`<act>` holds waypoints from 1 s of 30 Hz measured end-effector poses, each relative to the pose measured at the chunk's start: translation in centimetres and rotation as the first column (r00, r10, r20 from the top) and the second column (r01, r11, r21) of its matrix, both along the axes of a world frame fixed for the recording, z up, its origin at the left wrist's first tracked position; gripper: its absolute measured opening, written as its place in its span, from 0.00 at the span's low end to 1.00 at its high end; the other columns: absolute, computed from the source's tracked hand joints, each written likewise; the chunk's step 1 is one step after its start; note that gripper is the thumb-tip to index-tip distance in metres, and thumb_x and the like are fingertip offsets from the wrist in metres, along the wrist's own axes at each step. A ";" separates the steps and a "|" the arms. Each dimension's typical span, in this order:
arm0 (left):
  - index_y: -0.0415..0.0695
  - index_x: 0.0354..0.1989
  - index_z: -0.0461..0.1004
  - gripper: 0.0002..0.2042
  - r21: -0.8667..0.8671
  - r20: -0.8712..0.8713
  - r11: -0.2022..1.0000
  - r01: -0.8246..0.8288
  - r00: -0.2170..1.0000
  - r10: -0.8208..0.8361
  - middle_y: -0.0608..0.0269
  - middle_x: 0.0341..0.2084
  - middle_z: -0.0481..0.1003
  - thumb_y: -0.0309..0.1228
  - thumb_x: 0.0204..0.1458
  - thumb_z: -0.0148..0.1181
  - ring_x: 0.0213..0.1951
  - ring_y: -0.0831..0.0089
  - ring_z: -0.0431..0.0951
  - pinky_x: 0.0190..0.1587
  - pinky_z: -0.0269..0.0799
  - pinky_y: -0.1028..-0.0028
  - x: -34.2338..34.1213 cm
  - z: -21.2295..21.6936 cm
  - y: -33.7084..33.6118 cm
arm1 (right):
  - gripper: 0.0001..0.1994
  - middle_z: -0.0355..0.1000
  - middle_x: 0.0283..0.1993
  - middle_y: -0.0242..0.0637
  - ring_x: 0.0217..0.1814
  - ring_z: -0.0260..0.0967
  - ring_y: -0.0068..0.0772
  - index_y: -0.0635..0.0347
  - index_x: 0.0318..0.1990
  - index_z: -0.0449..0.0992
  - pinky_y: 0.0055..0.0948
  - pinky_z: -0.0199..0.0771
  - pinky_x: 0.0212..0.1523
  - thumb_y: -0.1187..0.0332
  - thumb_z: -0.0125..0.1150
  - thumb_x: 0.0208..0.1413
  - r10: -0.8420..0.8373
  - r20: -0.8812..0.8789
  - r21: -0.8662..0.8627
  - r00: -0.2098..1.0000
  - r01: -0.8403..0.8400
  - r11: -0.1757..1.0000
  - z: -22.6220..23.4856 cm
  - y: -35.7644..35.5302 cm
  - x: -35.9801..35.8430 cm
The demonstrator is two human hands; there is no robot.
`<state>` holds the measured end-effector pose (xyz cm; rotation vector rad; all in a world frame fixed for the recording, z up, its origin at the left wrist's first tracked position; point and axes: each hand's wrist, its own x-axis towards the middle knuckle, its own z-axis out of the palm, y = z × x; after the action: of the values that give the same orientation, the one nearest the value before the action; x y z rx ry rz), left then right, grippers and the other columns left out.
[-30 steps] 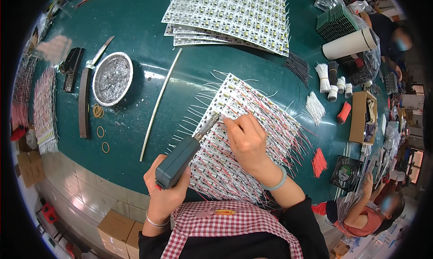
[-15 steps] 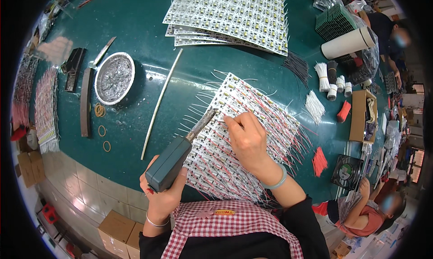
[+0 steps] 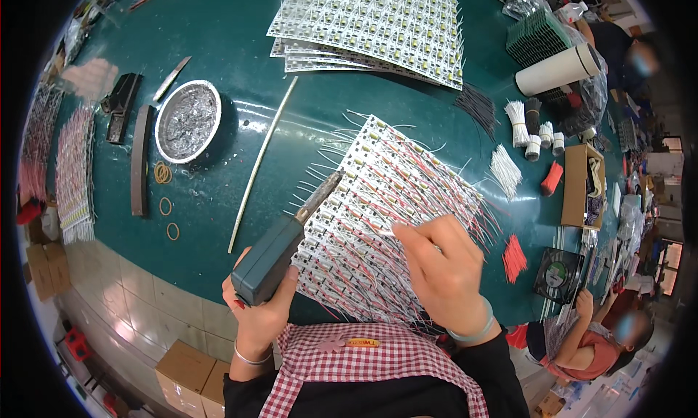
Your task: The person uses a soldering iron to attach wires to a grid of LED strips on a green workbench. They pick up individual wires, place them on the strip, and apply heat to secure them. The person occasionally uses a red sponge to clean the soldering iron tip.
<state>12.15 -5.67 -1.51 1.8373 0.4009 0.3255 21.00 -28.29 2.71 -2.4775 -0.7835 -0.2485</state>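
My left hand [image 3: 263,320] is wrapped round the dark green handle of a soldering gun [image 3: 270,259]. Its long, blackened tip lies over the left edge of a white circuit board panel [image 3: 350,213]. Rows of small components and many thin red and white wires cover the panel, which rests aslant on the table. Above the panel's right part, my right hand [image 3: 452,276] is closed in a pinch. A short white wire end [image 3: 386,232] pokes out from its fingertips; the rest of it is hidden.
A stack of similar boards [image 3: 367,32] lies at the back. To the left stand a round bowl of grey metal [image 3: 187,121], rubber bands [image 3: 166,205] and a thin pale rod [image 3: 263,163]. Bundles of white wires [image 3: 504,172] and red wires [image 3: 514,259] lie right, near a co-worker [image 3: 582,345].
My right hand has moved right and toward me, away from the soldering tip. The soldering gun has shifted only slightly left, still in my left hand.
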 end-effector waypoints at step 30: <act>0.32 0.34 0.77 0.08 -0.069 -0.075 0.991 0.116 0.990 -0.121 0.62 0.28 0.74 0.16 0.44 0.65 0.27 0.79 0.72 0.29 0.66 0.79 0.0 -0.2 0.4 | 0.11 0.63 0.29 0.34 0.30 0.66 0.32 0.64 0.38 0.78 0.29 0.68 0.24 0.79 0.63 0.43 -0.054 0.133 0.064 0.990 0.046 0.997 -8.7 3.5 1.5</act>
<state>12.11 -5.27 -1.69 1.8063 0.3505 0.1570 22.52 -24.82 -6.03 -2.4447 -0.7575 -0.4554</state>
